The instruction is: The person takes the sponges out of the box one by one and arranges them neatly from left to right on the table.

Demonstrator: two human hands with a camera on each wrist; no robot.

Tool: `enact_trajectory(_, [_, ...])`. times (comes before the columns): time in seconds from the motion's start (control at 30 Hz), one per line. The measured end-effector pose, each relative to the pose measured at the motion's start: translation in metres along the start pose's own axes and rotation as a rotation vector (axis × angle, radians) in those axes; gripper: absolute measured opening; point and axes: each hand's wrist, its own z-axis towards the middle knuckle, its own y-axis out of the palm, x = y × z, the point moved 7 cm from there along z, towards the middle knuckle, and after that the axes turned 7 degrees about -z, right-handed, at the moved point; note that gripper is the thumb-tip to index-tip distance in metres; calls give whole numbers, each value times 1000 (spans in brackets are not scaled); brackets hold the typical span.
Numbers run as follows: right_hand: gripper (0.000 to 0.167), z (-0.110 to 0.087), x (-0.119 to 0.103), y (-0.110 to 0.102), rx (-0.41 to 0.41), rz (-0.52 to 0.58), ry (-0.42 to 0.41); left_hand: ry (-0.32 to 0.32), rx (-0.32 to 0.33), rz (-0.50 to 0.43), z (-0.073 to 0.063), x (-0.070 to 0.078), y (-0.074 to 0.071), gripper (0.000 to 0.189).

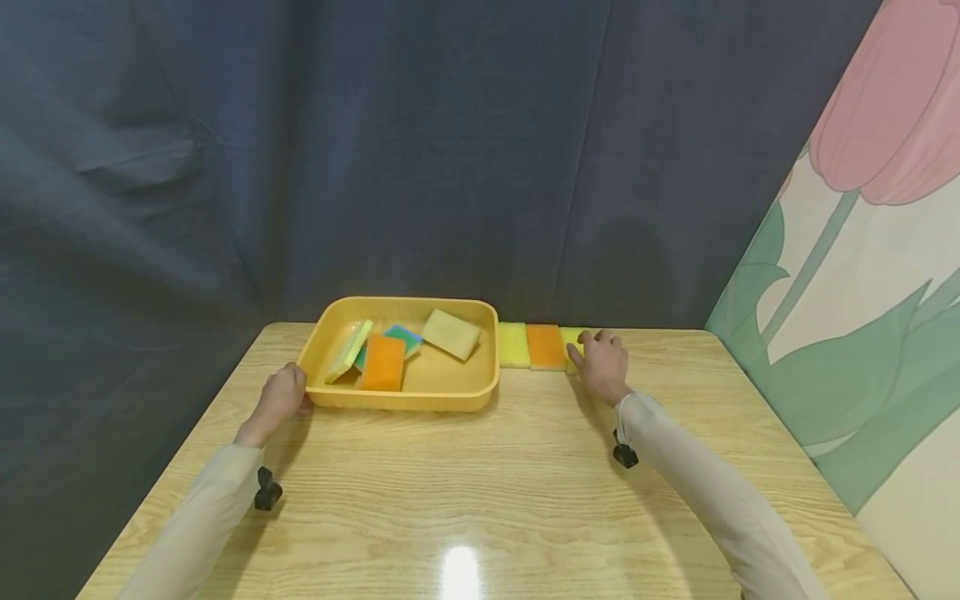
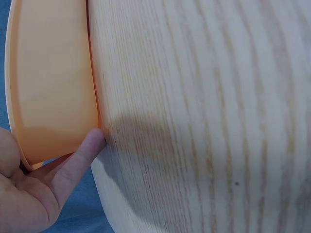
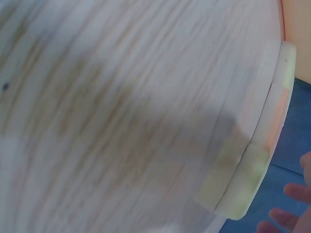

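Note:
My left hand (image 1: 282, 392) grips the front left corner of a yellow plastic tray (image 1: 405, 400), its thumb (image 2: 80, 158) along the outer wall. Inside lie several sponges: an orange sponge (image 1: 382, 363), a tilted yellow sponge (image 1: 349, 353), a blue-green sponge (image 1: 405, 338) and a pale yellow sponge (image 1: 452, 334). Right of the tray, three sponges form a row: a yellow sponge (image 1: 513, 345), an orange sponge (image 1: 546, 347) and another yellow sponge (image 3: 248, 184). Over that last one hovers my right hand (image 1: 602, 367), fingers spread and apart from it in the right wrist view.
A light wood table (image 1: 450, 475) carries everything. Along its back edge hangs a dark blue curtain (image 1: 450, 150). On the right stands a wall with painted tulips (image 1: 877, 108). A black device (image 1: 625, 452) sits at my right wrist, another black device (image 1: 267, 490) at my left.

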Motion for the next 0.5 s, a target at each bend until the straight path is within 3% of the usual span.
enact_trajectory(0.23, [39, 1, -9, 2, 64, 47, -40, -14, -13, -31, 0, -2, 1, 39])
enact_trajectory(0.5, [41, 5, -23, 1, 115, 85, -73, -9, 12, 5, 0, 0, 1, 37])
